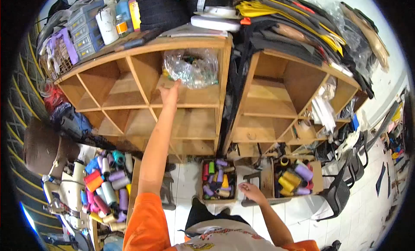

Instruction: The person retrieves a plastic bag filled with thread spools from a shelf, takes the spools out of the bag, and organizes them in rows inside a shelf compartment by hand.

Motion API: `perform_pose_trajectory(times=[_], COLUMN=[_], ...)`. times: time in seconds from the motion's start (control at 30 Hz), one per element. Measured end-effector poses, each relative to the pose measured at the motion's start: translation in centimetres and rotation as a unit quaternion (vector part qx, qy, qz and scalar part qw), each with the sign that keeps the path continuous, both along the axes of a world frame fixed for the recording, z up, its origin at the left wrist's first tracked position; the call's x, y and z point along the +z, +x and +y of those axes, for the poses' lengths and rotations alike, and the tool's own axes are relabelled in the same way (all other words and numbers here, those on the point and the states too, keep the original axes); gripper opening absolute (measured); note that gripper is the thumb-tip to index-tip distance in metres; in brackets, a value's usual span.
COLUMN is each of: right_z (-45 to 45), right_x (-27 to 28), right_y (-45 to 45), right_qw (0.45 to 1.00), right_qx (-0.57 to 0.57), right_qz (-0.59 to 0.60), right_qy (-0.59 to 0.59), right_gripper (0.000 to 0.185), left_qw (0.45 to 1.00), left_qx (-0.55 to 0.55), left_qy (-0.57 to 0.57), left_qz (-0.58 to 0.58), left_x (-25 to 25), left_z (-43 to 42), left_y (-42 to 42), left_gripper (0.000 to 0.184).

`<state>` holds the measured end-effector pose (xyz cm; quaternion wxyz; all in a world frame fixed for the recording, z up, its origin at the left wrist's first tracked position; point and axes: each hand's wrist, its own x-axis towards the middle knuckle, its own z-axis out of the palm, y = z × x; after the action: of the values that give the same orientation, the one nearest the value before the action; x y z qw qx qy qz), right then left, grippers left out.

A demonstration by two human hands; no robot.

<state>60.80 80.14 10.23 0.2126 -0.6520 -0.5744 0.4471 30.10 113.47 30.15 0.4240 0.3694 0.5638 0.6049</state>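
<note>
My left hand (169,94) reaches into an upper compartment of the wooden shelf (190,105), its fingers apart. One fingertip is at the lower left edge of a clear plastic bag (190,69); whether it touches the bag I cannot tell. Dark and greenish items show inside the bag, too blurred to name. Lower down, my right hand (253,193) hovers between two boxes of thread spools, its fingers loosely bent and nothing visible in them. One is a small box (218,201) with purple, green and red spools; the other box (317,178) holds yellow and purple ones.
Many coloured thread spools (108,191) fill a box at left, beside a white sewing machine (71,188). A second wooden shelf (270,110) stands to the right. Bottles (123,13) and folded dark fabric (285,17) lie on top. A black chair (339,195) stands right.
</note>
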Motion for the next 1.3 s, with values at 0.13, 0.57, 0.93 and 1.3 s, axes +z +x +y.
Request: perform_pose_trajectory(times=[0.13,0.57,0.93,1.3], right_z=[3.0,3.8,5.7,8.5], right_x=[-1.1,-8.6,-9.3,-7.6], right_y=[-2.5,-6.8,-3.9,3.4], right_qw=[0.999,0.983,0.978,0.958], right_qx=[0.002,-0.106,-0.058,-0.031], right_qz=[0.036,0.113,0.149,0.208], right_qy=[-0.006,-0.097,-0.135,-0.196], right_gripper=[0.030,0.042,0.038,0.041], left_qw=[0.991,0.904,0.921,0.961], left_qx=[0.091,0.010,-0.067,-0.039], left_qy=[-0.076,0.086,0.069,0.079], left_qz=[0.067,-0.418,-0.377,-0.261], left_x=[1.6,2.2,-0.3,4.1], left_z=[8.4,13.4,13.6,8.6], left_y=[1.0,-0.9,-0.9,-0.2], left_gripper=[0.125,0.016,0.019,0.010])
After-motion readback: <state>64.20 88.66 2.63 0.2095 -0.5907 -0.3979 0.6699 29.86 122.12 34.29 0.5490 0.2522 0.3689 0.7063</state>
